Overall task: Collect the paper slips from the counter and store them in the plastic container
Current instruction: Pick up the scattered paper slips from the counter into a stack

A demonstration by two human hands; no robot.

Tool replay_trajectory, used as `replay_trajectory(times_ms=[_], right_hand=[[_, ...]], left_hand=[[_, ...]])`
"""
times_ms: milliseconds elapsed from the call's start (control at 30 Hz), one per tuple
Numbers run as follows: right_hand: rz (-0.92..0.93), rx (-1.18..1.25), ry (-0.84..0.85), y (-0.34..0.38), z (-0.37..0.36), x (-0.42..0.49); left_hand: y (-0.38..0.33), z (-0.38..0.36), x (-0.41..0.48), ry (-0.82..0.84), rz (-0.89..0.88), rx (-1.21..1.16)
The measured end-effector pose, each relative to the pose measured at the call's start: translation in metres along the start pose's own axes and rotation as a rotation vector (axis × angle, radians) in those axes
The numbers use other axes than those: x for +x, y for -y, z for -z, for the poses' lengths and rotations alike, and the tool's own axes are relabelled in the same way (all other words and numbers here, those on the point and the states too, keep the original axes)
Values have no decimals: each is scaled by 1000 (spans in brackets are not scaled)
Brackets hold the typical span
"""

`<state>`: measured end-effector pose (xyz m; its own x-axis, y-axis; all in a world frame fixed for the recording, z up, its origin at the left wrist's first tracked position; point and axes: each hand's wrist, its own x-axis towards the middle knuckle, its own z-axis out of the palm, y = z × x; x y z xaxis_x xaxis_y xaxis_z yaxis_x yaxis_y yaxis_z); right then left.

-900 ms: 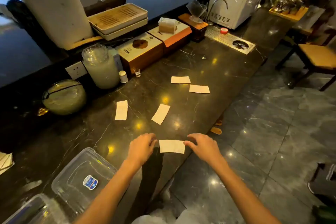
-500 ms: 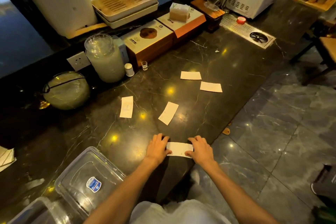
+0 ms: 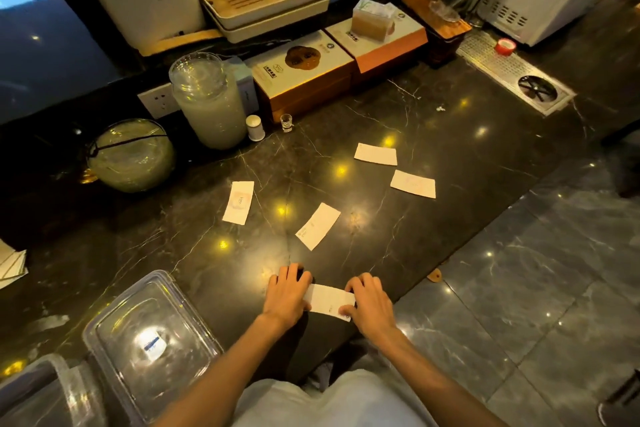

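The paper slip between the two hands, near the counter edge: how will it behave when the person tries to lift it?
The paper slip looks thin and lies flat on the glossy counter, so it is probably hard to pinch directly. It would likely slide under the left hand and right hand toward the edge. Once lifted, it should be very light and floppy.

Both ends of the nearest slip (image 3: 328, 299) under the fingers, its faint print perhaps too small to read.

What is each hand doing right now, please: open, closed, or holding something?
Left hand: open, fingers pressing the left end of the nearest paper slip.
Right hand: open, fingers on the slip's right end; not lifted.
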<state>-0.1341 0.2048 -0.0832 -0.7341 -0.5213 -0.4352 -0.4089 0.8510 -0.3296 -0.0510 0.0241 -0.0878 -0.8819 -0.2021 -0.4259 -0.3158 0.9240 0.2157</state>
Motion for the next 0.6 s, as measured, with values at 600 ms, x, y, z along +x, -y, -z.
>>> replay_trajectory(times_ms=[600], right_hand=[[282,219,37,-17,37,14]], left_hand=[[-19,9,-3,9,85,-31]])
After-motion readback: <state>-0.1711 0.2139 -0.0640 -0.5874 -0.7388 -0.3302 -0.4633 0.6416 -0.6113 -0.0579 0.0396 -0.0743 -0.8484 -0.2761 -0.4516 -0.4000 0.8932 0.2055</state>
